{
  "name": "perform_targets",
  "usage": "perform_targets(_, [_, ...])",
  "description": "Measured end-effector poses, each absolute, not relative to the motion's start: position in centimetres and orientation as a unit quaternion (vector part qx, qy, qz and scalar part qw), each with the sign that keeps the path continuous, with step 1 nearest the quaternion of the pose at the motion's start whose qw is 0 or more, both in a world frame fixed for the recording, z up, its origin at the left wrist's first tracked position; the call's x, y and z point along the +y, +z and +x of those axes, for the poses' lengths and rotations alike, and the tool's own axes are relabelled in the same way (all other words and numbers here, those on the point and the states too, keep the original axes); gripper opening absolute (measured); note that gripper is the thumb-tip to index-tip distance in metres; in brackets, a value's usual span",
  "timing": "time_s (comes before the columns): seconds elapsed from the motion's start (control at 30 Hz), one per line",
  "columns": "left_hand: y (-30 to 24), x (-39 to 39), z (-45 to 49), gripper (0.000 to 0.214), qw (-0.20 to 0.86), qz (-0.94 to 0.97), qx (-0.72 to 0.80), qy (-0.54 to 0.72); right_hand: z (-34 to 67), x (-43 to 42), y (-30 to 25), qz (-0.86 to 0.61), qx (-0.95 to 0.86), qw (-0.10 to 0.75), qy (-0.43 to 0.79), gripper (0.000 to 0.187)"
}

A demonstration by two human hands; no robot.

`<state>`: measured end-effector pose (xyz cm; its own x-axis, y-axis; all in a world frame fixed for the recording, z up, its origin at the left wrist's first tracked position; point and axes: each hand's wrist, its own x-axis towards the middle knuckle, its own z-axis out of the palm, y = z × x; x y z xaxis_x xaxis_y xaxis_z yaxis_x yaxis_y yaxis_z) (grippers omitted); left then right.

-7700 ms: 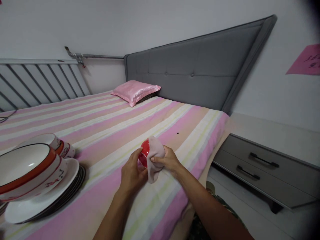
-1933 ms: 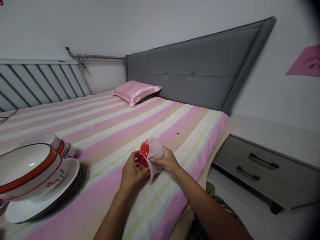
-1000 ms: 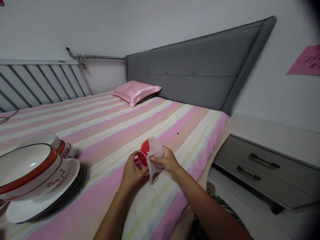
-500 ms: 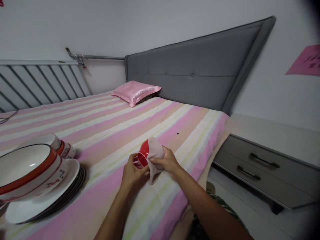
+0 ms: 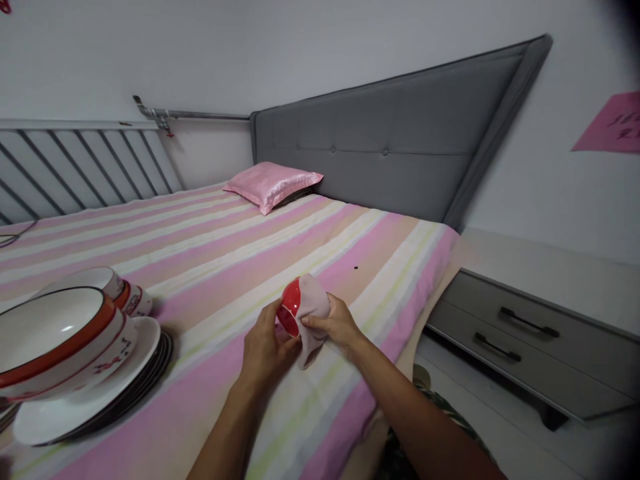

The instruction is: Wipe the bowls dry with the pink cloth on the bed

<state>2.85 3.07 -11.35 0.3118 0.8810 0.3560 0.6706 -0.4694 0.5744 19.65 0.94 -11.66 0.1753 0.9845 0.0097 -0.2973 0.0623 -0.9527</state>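
Above the near edge of the striped bed, my left hand [image 5: 263, 343] grips the rim side of a small red bowl [image 5: 290, 297], which is tipped with its opening toward me and to the left. A pale pinkish cloth [image 5: 313, 300] drapes over the bowl's right side and hangs down below it. My right hand [image 5: 339, 323] is closed on the cloth, pressing it against the bowl with the thumb in front. The bowl's far side and base are hidden under the cloth.
At the left, a large white bowl with a red band [image 5: 55, 333] stands on stacked plates [image 5: 145, 340], with smaller bowls [image 5: 137, 300] behind. A pink pillow [image 5: 273, 183] lies by the grey headboard [image 5: 360, 133]. A grey nightstand [image 5: 530, 340] stands to the right.
The red bowl has turned slightly in my hands, and my left fingers have shifted up along its rim. The cloth and my right hand have barely moved.
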Motion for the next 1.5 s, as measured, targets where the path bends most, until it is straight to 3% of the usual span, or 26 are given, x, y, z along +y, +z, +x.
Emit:
perform_targets(0.17, [-11.9, 3.2, 2.7, 0.069, 0.03, 0.843, 0.418, 0.336, 19.6, 1.1, -12.0, -0.453, -0.379, 0.623, 0.513, 0.059])
perform_targets(0.3, [-11.9, 3.2, 2.8, 0.066, 0.006, 0.85, 0.403, 0.338, 19.5, 1.2, -11.8, -0.447, -0.368, 0.629, 0.519, 0.059])
perform_targets(0.43, [-11.7, 3.2, 2.8, 0.064, 0.077, 0.837, 0.412, 0.351, 19.3, 1.2, -11.5, -0.443, -0.358, 0.636, 0.521, 0.056])
perform_targets(0.63, [-11.4, 3.7, 3.0, 0.074, 0.285, 0.733, 0.481, 0.388, 19.2, 1.1, -11.4, -0.444, -0.362, 0.632, 0.522, 0.055])
perform_targets(0.73, [-11.2, 3.9, 3.0, 0.064, 0.365, 0.691, 0.498, 0.376, 19.2, 1.1, -11.3, -0.448, -0.366, 0.629, 0.52, 0.053])
perform_targets(1.0, [-10.4, 3.1, 3.3, 0.057, 0.353, 0.699, 0.505, 0.364, 19.3, 1.1, -11.6, -0.445, -0.377, 0.625, 0.518, 0.055])
perform_targets(1.3, [-10.5, 3.1, 3.1, 0.068, 0.275, 0.741, 0.498, 0.357, 19.3, 1.2, -11.9, -0.473, -0.411, 0.609, 0.486, 0.054])
perform_targets(1.43, [-11.2, 3.5, 2.9, 0.067, 0.378, 0.684, 0.478, 0.4, 18.8, 1.8, -11.9, -0.544, -0.493, 0.573, 0.365, 0.049])
perform_targets(1.5, [-11.9, 4.0, 2.5, 0.069, 0.426, 0.654, 0.472, 0.409, 18.3, 2.1, -11.9, -0.533, -0.53, 0.568, 0.335, 0.056])
